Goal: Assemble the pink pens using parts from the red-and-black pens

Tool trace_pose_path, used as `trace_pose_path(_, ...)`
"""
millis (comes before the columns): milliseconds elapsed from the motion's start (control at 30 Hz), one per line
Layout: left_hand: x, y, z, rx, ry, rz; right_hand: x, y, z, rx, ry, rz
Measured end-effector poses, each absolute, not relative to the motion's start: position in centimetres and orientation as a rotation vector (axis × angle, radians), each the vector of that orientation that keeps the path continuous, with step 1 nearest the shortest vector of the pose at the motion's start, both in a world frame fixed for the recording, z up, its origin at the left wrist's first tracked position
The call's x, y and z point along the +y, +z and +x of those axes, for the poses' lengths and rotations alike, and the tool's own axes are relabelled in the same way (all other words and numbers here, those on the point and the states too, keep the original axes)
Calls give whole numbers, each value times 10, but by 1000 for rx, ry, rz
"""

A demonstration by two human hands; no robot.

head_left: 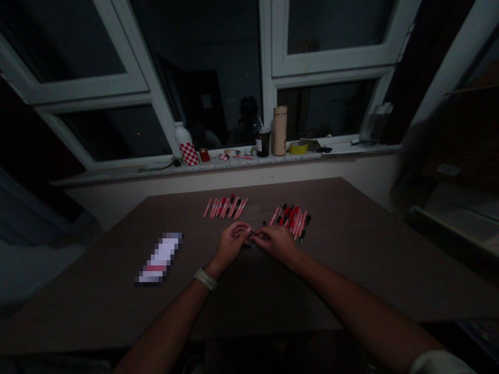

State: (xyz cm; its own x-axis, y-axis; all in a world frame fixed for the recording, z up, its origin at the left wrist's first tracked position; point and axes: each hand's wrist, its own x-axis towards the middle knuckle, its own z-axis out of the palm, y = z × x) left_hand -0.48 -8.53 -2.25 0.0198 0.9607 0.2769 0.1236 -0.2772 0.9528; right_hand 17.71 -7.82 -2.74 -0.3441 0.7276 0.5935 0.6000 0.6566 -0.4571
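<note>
Left hand (pixel 233 240) curled, its thumb and fingertips pinching at a small dark piece (pixel 253 233); your right hand (pixel 281 245) comes in from the other side, thumb and forefinger pinched on the same piece. You have it between the two hands, just above the middle of the desk (pixel 187 322). It is too small and dim to tell what it is. Another dark bit (pixel 248 246) shows just under your fingers; whether it touches them, you cannot tell from this view.

Right of centre, just beyond your right hand: a right-hand group of pens (pixel 289 217), pink, red and black, lying slanted and close together. One small black bit (pixel 264 223) sits at that group's left edge. Left of it, a little farther off, a left-hand row of pens (pixel 225 207), mostly pink with some red and black, side by side, well clear of your fingers.

Left on the desk, apart from the pens: a flat pixelated item (pixel 159 258), lying aslant. You wear a pale watch band (pixel 206 279) on the left wrist; a light sleeve (pixel 436 362) shows at your right forearm.

Far side, on the windowsill (pixel 230 165), left to right: a white bottle with red checks (pixel 187 146), a small red jar (pixel 204 155), a dark cup (pixel 262 144), an upright tan flask (pixel 279 132), a yellow roll (pixel 298 148). Behind them, dark panes in a pale window frame (pixel 266 57).
</note>
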Motion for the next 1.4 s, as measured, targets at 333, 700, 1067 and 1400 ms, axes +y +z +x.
trace_pose_path(333, -85, -25, -6, 1151, 1315, 1574, -77, -27, 177, -1994, 231, -1047)
trace_pose_path(700, -84, -24, -9, 1168, 1350, 1570, -78, -30, 176, -1993, 236, -899)
trace_pose_path(1067, -87, -21, -9, 1176, 1385, 1613, -81, -28, 175, -1951, 288, -895)
trace_pose_path(1400, -94, -13, -7, 1189, 1403, 1921, -82, -24, 175, -1987, 209, -899)
